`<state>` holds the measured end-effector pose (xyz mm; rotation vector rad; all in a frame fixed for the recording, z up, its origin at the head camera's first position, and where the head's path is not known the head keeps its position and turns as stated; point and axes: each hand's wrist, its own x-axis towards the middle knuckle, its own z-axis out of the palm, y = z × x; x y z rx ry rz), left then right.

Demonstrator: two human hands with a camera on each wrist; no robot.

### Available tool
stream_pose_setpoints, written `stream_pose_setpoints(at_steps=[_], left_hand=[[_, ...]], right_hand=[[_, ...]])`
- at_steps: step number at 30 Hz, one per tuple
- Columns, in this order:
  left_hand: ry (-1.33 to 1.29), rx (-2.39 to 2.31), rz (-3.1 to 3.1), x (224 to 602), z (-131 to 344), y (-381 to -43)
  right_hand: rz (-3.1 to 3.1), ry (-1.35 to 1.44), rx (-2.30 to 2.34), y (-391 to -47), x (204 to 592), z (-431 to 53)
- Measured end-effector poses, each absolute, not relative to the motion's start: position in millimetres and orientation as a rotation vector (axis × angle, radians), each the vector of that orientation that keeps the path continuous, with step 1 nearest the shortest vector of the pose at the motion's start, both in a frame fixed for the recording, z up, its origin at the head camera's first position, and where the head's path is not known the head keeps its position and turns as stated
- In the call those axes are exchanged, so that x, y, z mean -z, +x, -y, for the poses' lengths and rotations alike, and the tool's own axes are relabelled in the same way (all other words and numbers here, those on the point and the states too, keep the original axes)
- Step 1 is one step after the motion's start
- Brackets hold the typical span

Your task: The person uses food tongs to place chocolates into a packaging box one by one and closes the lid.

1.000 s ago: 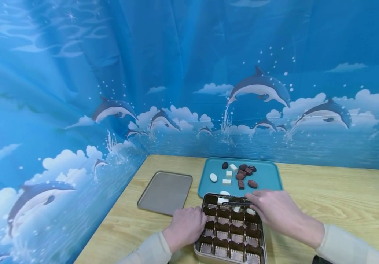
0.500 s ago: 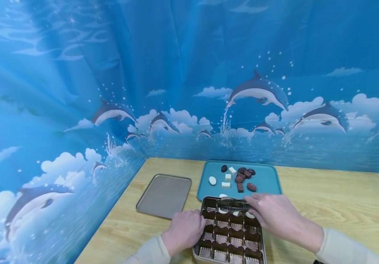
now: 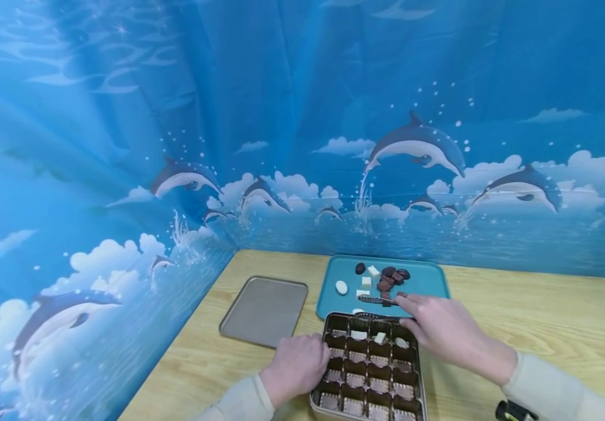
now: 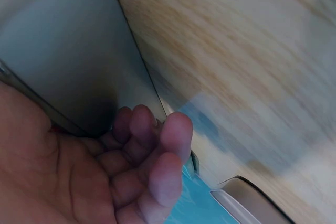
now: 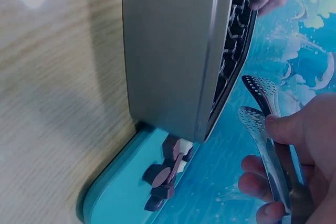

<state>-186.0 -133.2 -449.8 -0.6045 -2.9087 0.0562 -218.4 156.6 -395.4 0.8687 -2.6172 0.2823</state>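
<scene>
Reaching leftward from the right hand, the tongs lie crosswise above the far edge of the box, their length roughly in line with its far rim. The hand holds them between thumb and fingers; the two tips stand well spread, one farther from the person than the other, with nothing seen gripped between them. In the right wrist view the tongs hang in the air, apart from the rim. The box lies on the near side of the tips, and its far row of compartments is closest to them: white pieces sit in the second, third and fourth compartments from the left, and none shows in the first. Just beyond the box is the blue tray, so the spread tips sit about where the two meet; how high they are over the tray cannot be told. On it, white blocks and a white egg shape lie to the left of the dark chocolates. The right hand is the nearer to both tray and far row; the left hand grips the box's left side, with the plain tray beyond it on the table.
</scene>
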Motion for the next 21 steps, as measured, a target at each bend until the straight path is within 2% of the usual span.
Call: stream_pose_setpoints(at_steps=[21], left_hand=[[-0.597,-0.116,2.941,449.5,131.2,-186.9]], right_hand=[[2.738,0.85,-0.317,-260.8,408.2,-161.2]])
